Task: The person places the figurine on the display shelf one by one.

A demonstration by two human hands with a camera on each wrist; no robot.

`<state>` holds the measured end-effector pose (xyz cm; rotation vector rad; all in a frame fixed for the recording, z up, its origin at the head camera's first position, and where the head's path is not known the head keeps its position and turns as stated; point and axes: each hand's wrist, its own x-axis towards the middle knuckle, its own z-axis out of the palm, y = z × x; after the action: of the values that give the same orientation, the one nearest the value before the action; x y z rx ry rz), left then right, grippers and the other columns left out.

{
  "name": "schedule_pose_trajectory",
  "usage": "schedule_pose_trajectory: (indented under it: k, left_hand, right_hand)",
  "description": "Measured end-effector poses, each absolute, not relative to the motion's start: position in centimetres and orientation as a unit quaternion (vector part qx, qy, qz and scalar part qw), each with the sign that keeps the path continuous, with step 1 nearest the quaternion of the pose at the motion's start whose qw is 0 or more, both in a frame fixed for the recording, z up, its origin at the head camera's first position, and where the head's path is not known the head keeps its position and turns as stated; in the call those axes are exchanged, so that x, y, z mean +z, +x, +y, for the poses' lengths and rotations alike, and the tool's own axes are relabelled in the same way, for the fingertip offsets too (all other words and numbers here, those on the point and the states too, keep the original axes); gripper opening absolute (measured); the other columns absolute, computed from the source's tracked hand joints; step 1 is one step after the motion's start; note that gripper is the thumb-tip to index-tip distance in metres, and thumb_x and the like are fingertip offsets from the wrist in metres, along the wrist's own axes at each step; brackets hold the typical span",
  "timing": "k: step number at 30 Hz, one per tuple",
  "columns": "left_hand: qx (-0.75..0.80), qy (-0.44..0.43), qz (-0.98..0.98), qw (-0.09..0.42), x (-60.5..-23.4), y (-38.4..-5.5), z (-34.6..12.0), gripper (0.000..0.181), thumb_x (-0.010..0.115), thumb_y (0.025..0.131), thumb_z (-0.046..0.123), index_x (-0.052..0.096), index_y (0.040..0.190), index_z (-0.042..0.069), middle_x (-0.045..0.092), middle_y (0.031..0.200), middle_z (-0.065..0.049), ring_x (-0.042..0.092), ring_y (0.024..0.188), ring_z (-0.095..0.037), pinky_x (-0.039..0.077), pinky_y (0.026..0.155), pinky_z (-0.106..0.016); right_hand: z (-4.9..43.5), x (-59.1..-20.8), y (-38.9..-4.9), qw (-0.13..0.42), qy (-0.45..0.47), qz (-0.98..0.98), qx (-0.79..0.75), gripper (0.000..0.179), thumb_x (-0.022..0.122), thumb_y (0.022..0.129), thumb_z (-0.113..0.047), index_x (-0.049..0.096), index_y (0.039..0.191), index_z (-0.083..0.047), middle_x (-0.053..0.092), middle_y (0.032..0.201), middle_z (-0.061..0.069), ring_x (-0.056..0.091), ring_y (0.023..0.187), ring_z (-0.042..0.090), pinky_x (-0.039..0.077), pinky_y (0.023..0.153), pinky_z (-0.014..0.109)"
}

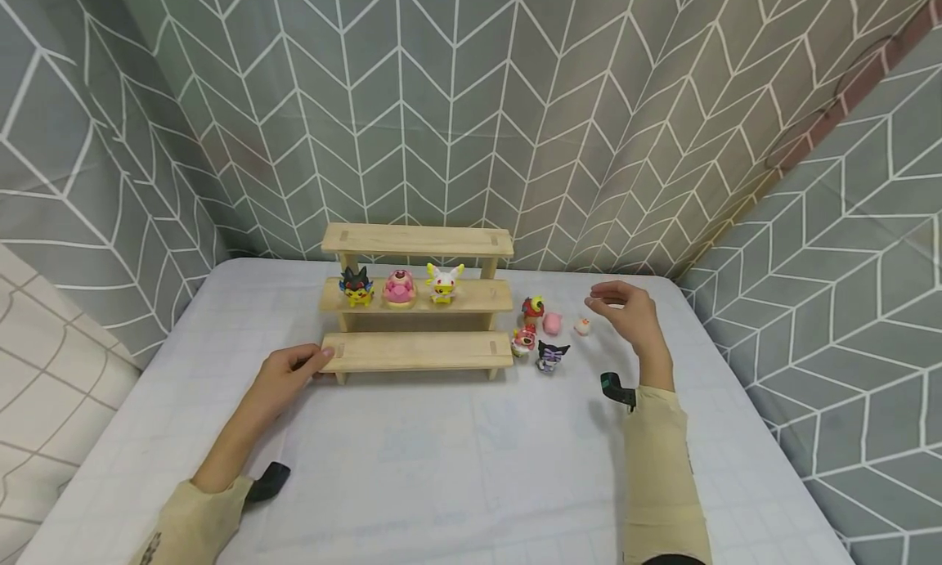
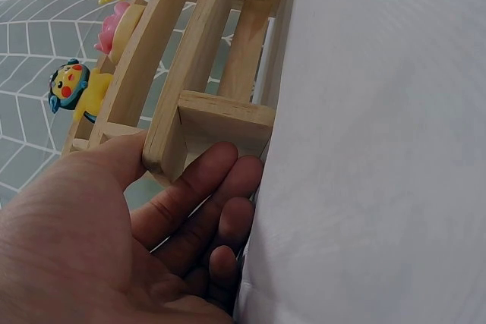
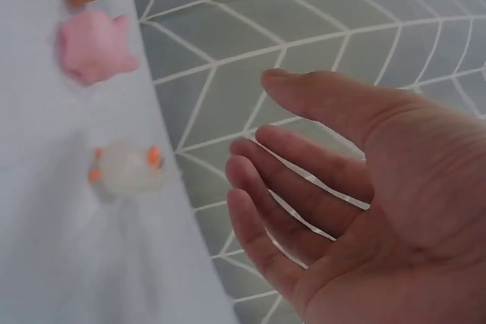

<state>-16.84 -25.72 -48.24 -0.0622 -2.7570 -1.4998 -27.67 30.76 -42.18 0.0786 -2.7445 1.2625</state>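
Observation:
My left hand (image 1: 283,378) holds the left end of the lowest step of a wooden three-tier display stand (image 1: 415,351). In the left wrist view the thumb lies on top of the step and the fingers (image 2: 201,176) curl beneath it. My right hand (image 1: 628,313) hovers at the right with loosely bent fingers and nothing between them. Closest to it is a small white figurine with orange bits (image 3: 129,168), apart from the fingers. A pink pig-like figurine (image 1: 552,324) sits just left of that one.
On the middle step stand a dark-hooded yellow figurine (image 1: 356,287), a pink one (image 1: 400,289) and a white-and-yellow one (image 1: 443,284). Right of the stand are a red-and-yellow figurine (image 1: 533,310), a red-and-pink one (image 1: 523,342) and a black-and-purple one (image 1: 550,356). A patterned curtain (image 1: 456,123) hangs behind.

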Motion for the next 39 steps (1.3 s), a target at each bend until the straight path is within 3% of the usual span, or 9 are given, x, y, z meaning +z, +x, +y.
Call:
schedule_pose_trajectory:
  k: [6,12,16,25,34,39]
  left_hand:
    - [-0.48,-0.021,-0.877,-0.001,-48.1,-16.8,-25.7,0.039,0.06,0.109,0.04,0.07,0.098,0.004,0.06,0.088,-0.005,0.049,0.08,-0.009,0.041,0.067,-0.025]
    - [-0.474,-0.017,-0.881,-0.001,-48.2,-16.8,-25.7,0.039,0.06,0.109,0.04,0.07,0.098,0.004,0.061,0.088,-0.006,0.05,0.081,-0.01,0.041,0.068,-0.025]
    - [-0.472,-0.017,-0.882,-0.002,-48.1,-16.9,-25.7,0.04,0.059,0.109,0.041,0.07,0.1,0.003,0.062,0.089,-0.007,0.051,0.082,-0.011,0.042,0.069,-0.025]
    - [-0.473,-0.016,-0.881,-0.003,-48.1,-16.9,-25.8,0.04,0.059,0.109,0.041,0.07,0.1,0.003,0.061,0.089,-0.007,0.051,0.082,-0.011,0.042,0.069,-0.025]
    - [-0.472,-0.015,-0.881,-0.008,-48.1,-16.9,-25.7,0.041,0.059,0.109,0.042,0.071,0.102,0.003,0.064,0.092,-0.007,0.052,0.085,-0.011,0.044,0.071,-0.024]
    - [-0.475,-0.015,-0.88,-0.008,-48.1,-17.0,-25.7,0.042,0.059,0.109,0.042,0.07,0.101,0.003,0.064,0.092,-0.008,0.051,0.084,-0.011,0.043,0.07,-0.024]
  right_hand:
    - [31.2,-44.2,-28.1,-0.002,0.006,-0.893,0.45,0.048,0.075,0.101,-0.026,0.063,0.139,0.0,0.068,0.136,0.022,0.063,0.127,0.033,0.051,0.096,0.031]
    - [31.5,-45.9,-28.4,-0.038,-0.013,-0.893,0.447,0.049,0.081,0.096,-0.024,0.065,0.137,-0.001,0.069,0.133,0.021,0.067,0.108,0.014,0.047,0.096,0.031]
    - [31.6,-46.4,-28.5,-0.043,-0.017,-0.899,0.435,0.048,0.083,0.094,-0.022,0.067,0.134,-0.002,0.071,0.128,0.021,0.066,0.102,0.011,0.047,0.094,0.031]
    - [31.5,-46.2,-28.4,-0.025,-0.019,-0.904,0.426,0.045,0.083,0.094,-0.024,0.069,0.131,-0.003,0.073,0.124,0.019,0.066,0.099,0.014,0.047,0.084,0.025]
    - [31.0,-42.7,-27.5,0.077,0.022,-0.907,0.414,0.042,0.081,0.096,-0.025,0.07,0.131,-0.004,0.074,0.12,0.02,0.069,0.111,0.029,0.05,0.076,0.013]
    - [30.2,-40.7,-27.1,0.101,0.055,-0.904,0.413,0.039,0.082,0.095,-0.02,0.07,0.128,-0.002,0.074,0.118,0.019,0.068,0.1,0.015,0.05,0.079,0.009]
